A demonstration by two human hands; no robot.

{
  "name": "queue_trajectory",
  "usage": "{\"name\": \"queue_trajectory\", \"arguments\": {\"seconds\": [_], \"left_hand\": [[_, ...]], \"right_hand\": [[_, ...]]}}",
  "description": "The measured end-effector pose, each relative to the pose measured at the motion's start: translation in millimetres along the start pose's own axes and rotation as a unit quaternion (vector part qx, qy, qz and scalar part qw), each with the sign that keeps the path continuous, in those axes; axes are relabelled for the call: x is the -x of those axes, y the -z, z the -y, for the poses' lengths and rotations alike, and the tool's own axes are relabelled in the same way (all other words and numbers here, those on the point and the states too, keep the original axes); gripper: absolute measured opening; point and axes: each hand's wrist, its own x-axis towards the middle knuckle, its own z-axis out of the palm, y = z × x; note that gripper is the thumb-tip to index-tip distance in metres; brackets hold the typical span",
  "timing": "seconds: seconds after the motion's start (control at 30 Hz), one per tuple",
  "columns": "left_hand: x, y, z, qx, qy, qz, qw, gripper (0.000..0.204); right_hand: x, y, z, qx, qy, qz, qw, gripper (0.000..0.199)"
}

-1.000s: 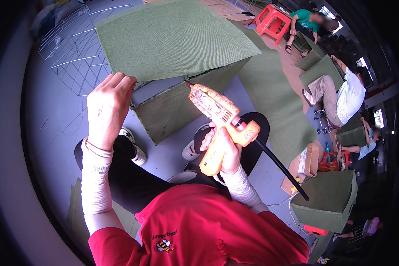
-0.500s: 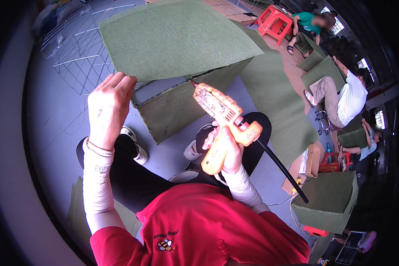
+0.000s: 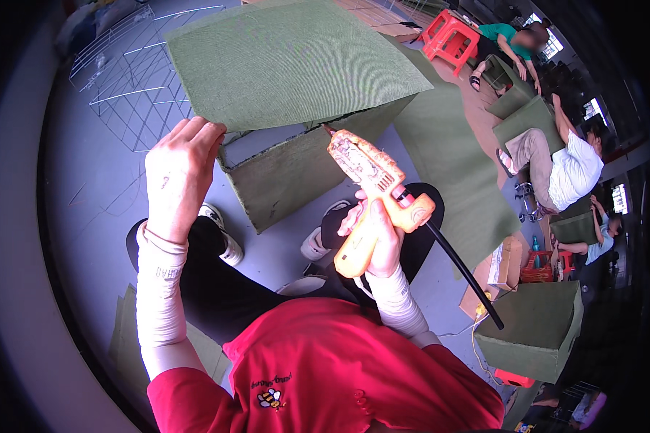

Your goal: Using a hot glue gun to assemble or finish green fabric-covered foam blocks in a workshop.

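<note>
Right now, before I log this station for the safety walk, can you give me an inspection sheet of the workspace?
Surface: grey floor; the person sits on it.
Job's things: green fabric sheet raised over a green fabric-covered box; orange glue gun, nozzle near the box's top edge.
Clutter: white wire grid panels on the floor; more green boxes and a cardboard box at right.
Grips: left hand holds the sheet's near edge; right hand shut on the gun's handle.
Cables: black cord runs from the gun to the lower right.
Surroundings: other people seated at right, red stool.
</note>
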Motion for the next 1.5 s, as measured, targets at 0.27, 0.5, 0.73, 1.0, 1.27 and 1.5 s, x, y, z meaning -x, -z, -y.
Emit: {"name": "queue_trajectory", "arguments": {"seconds": [0.27,0.5,0.73,1.0,1.27,1.5], "left_hand": [[-12.1,-1.0,-5.7,-0.001,0.009,0.004,1.000,0.008],[-20.0,2.7,-6.8,-0.001,0.011,0.018,1.000,0.007],[-26.1,4.8,-7.3,0.009,0.002,0.009,1.000,0.008],[-33.4,7.2,-10.0,0.003,0.001,0.007,1.000,0.009],[-36.1,6.5,-9.6,0.007,-0.005,0.004,1.000,0.009],[-41.3,7.9,-10.6,0.019,-0.003,0.009,1.000,0.010]], "right_hand": [[0.2,-8.5,4.6,-0.013,-0.014,0.048,0.999,0.026],[1.2,-7.1,8.0,-0.022,-0.031,0.057,0.998,0.025],[1.0,-13.9,16.9,-0.030,-0.039,0.039,0.998,0.026],[4.3,-20.4,17.7,-0.037,-0.047,0.060,0.996,0.027],[4.6,-22.5,22.1,-0.016,-0.062,0.057,0.996,0.028],[4.2,-25.0,21.3,-0.024,-0.051,0.059,0.997,0.028]]}}
